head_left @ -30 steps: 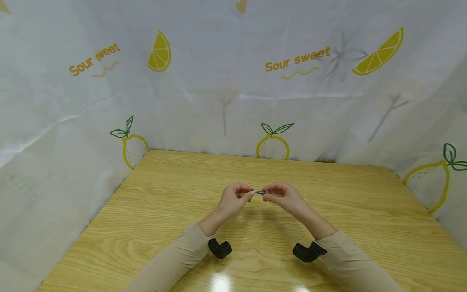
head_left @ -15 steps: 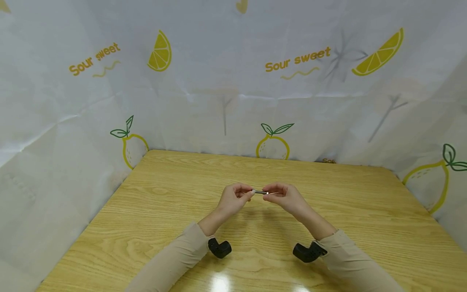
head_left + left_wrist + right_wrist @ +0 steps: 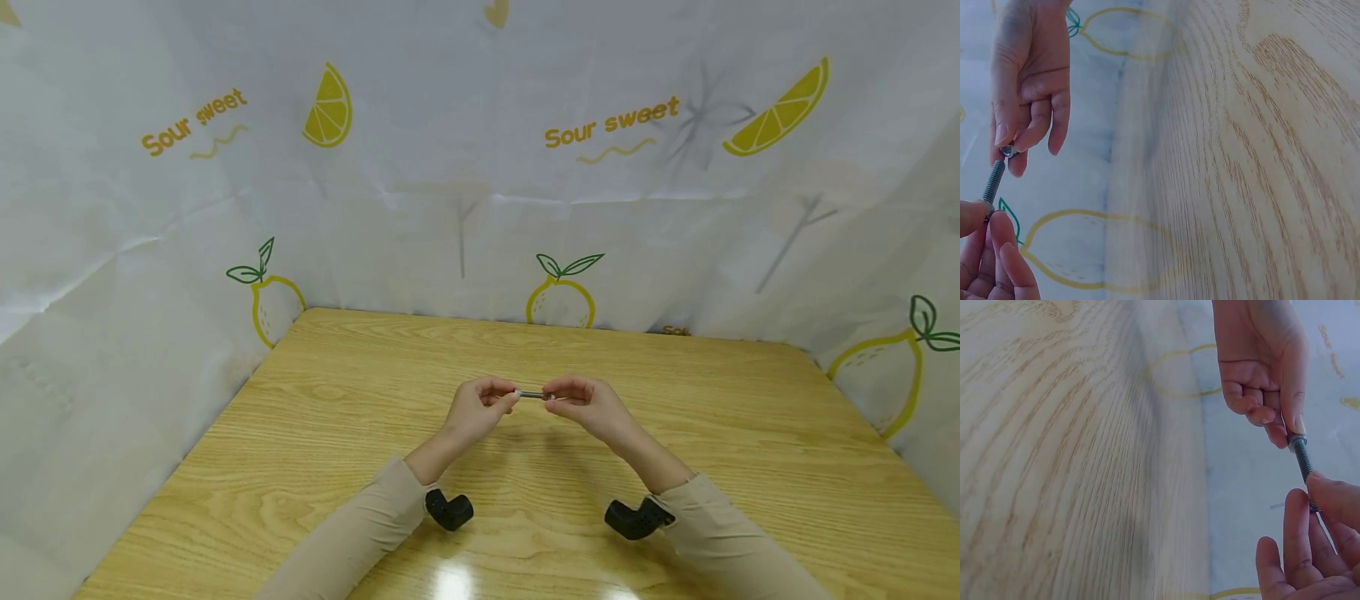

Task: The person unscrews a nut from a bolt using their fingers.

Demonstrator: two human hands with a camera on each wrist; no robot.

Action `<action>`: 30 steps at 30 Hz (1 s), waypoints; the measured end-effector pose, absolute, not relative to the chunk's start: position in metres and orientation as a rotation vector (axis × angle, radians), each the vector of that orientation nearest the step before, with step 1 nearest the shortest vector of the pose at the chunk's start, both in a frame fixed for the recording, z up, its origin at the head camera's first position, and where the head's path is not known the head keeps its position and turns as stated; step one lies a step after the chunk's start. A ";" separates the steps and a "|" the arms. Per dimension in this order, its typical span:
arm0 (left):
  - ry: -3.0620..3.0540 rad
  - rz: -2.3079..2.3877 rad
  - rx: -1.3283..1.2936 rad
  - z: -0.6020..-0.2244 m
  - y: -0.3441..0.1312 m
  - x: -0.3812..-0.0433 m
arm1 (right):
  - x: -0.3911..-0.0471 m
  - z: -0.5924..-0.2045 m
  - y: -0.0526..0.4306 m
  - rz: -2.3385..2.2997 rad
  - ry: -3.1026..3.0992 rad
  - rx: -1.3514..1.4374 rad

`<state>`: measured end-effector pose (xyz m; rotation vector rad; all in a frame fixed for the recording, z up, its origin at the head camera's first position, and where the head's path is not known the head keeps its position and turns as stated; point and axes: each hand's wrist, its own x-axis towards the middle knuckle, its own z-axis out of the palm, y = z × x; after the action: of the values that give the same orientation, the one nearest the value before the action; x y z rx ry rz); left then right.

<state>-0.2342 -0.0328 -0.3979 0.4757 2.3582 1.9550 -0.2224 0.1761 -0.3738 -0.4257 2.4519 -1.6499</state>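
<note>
Between the two hands a silver bolt [image 3: 532, 394] lies nearly level above the table. My left hand [image 3: 477, 411] pinches its head between thumb and fingers; the threaded shaft [image 3: 994, 181] sticks out toward the other hand. A small metal nut [image 3: 1008, 150] sits in the fingertips of my right hand [image 3: 594, 408], right at the free end of the bolt. In the right wrist view the bolt head [image 3: 1298, 439] shows under the left thumb, while the right thumb and index finger partly cover the nut [image 3: 1314, 507].
The wood-grained table [image 3: 375, 358] spreads beneath both hands. Behind and beside it hangs a white lemon-print cloth [image 3: 420, 242]. Black angled wrist mounts [image 3: 450, 510] stick out inward from the beige sleeves [image 3: 360, 525].
The hands have drawn slightly apart, so a little more of the bolt's shaft shows between them. The nut has shifted slightly in the right fingertips.
</note>
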 end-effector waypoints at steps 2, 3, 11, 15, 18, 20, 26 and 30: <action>2.361 1.951 0.465 -0.398 -0.033 -0.235 | -0.223 -0.374 0.178 -1.644 2.457 -0.430; 2.359 1.951 0.459 -0.398 -0.034 -0.235 | -0.223 -0.375 0.179 -1.643 2.458 -0.431; 2.379 1.936 0.392 -0.401 -0.038 -0.237 | -0.226 -0.381 0.187 -1.646 2.465 -0.407; 2.402 1.914 0.375 -0.402 -0.041 -0.238 | -0.227 -0.382 0.190 -1.630 2.476 -0.405; 2.403 1.910 0.359 -0.405 -0.043 -0.240 | -0.227 -0.384 0.194 -1.617 2.487 -0.407; 2.402 1.907 0.337 -0.407 -0.044 -0.242 | -0.228 -0.385 0.197 -1.608 2.495 -0.407; 2.402 1.885 0.261 -0.411 -0.047 -0.246 | -0.230 -0.390 0.205 -1.580 2.521 -0.376; 2.412 1.873 0.229 -0.412 -0.049 -0.248 | -0.232 -0.392 0.208 -1.564 2.541 -0.351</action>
<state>-0.2484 -0.0490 -0.4118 0.2288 2.4117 1.8726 -0.2318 0.2085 -0.3923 -0.3513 2.5406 -1.5638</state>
